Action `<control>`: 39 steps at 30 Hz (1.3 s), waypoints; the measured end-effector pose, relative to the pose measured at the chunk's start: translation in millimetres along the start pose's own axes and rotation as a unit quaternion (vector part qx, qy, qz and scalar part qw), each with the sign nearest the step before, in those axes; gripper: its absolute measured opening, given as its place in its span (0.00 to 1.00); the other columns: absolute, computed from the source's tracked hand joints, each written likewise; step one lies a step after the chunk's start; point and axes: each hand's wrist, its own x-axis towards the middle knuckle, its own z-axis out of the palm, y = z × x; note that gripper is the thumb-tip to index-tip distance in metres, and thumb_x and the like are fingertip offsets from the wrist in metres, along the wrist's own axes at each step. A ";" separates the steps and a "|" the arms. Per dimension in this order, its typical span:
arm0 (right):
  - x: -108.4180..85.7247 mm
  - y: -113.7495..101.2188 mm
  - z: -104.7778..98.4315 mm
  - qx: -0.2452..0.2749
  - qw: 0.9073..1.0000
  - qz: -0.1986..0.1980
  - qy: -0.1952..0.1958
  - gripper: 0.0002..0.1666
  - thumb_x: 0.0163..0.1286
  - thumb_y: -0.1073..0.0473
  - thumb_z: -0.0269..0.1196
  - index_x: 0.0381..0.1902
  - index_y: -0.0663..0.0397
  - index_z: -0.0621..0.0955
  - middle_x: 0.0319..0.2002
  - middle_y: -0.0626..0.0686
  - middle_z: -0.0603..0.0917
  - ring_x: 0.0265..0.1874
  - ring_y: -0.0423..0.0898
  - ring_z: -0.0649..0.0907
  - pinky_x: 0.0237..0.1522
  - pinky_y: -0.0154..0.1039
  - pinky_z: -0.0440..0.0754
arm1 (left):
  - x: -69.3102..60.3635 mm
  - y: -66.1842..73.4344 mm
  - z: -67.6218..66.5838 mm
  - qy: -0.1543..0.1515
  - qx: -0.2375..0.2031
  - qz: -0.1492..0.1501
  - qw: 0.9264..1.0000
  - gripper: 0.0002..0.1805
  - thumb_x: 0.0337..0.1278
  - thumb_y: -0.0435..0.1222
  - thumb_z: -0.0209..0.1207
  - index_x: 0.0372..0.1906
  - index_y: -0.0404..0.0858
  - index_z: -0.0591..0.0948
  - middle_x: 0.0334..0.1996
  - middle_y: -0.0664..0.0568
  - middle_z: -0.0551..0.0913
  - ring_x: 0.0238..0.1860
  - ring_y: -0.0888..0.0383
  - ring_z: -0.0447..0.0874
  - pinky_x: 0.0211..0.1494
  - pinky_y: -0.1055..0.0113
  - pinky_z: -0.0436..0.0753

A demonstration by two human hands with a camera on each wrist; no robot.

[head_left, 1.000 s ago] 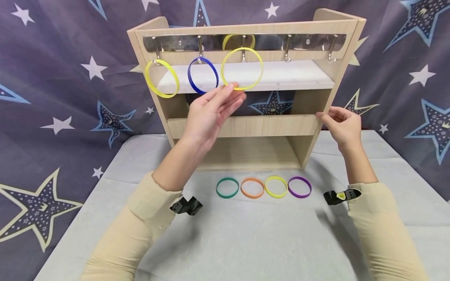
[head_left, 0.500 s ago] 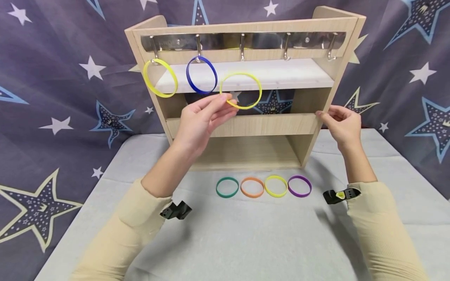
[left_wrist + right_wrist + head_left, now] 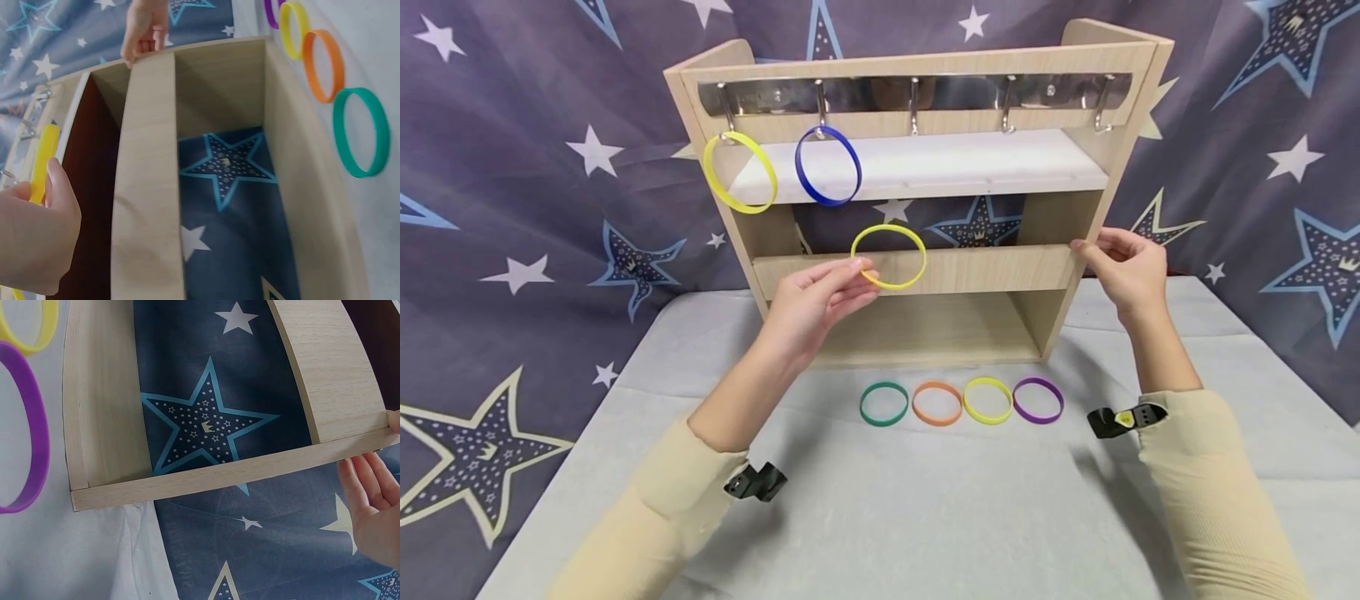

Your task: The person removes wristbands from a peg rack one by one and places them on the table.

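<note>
The yellow ring [image 3: 923,260], held in front of the wooden rack [image 3: 977,269] by the left grip [image 3: 812,307] pinching its rim, could drop if that slackens, and the rack shift if the right grip [image 3: 1129,273] clasping its side relaxes.

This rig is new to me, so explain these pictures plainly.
No machine here: a person works bare-handed. The wide picture is from a head camera, the other two from a camera on each wrist. The left hand pinches a thin yellow band; the right hand holds the edge of a wooden shelf unit. A second yellow band and a blue band hang from metal hooks. On the pale cloth lie a green band, orange band, third yellow band and purple band.
</note>
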 end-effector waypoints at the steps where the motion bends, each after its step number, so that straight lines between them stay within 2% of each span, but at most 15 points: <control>1: 0.0 0.2 0.1 0.002 1.000 0.000 0.000 0.11 0.56 0.60 0.70 0.30 0.33 0.84 0.19 0.27 0.82 0.23 0.27 0.78 0.23 0.20 0.75 | -0.1 -1.5 -2.1 0.000 0.002 -0.005 1.000 0.22 0.67 0.33 0.55 0.59 0.22 0.73 0.31 0.56 0.88 0.35 0.63 0.88 0.50 0.69 0.88; 19: -3.9 3.6 5.8 0.059 0.998 -0.004 -0.004 0.13 0.54 0.65 0.70 0.27 0.36 0.85 0.19 0.32 0.84 0.21 0.28 0.79 0.22 0.19 0.75 | -5.7 -36.5 -44.7 0.034 0.052 -0.058 0.996 0.21 0.67 0.33 0.54 0.60 0.24 0.73 0.29 0.59 0.87 0.33 0.67 0.86 0.48 0.75 0.87; 28: -2.5 2.3 10.6 0.051 0.999 -0.013 0.002 0.11 0.53 0.64 0.71 0.28 0.37 0.86 0.19 0.32 0.83 0.22 0.29 0.79 0.21 0.20 0.75 | -10.5 -47.6 -64.2 0.043 0.065 -0.089 0.993 0.24 0.67 0.33 0.54 0.63 0.23 0.70 0.28 0.60 0.87 0.33 0.69 0.85 0.48 0.78 0.86; 33: -1.0 2.0 11.2 0.058 0.998 -0.018 0.007 0.13 0.53 0.65 0.70 0.27 0.37 0.86 0.19 0.32 0.83 0.20 0.28 0.79 0.21 0.20 0.75 | -8.5 -54.0 -74.2 0.047 0.076 -0.103 0.991 0.24 0.67 0.33 0.53 0.62 0.22 0.69 0.27 0.61 0.86 0.32 0.70 0.84 0.46 0.80 0.86; 39: 1.0 3.7 3.3 0.074 0.997 -0.015 0.016 0.13 0.52 0.67 0.70 0.26 0.39 0.86 0.18 0.33 0.84 0.20 0.29 0.80 0.21 0.19 0.76 | 0.0 -63.4 -83.5 0.030 0.091 -0.111 0.989 0.25 0.68 0.32 0.52 0.63 0.20 0.67 0.27 0.62 0.86 0.33 0.70 0.84 0.46 0.79 0.86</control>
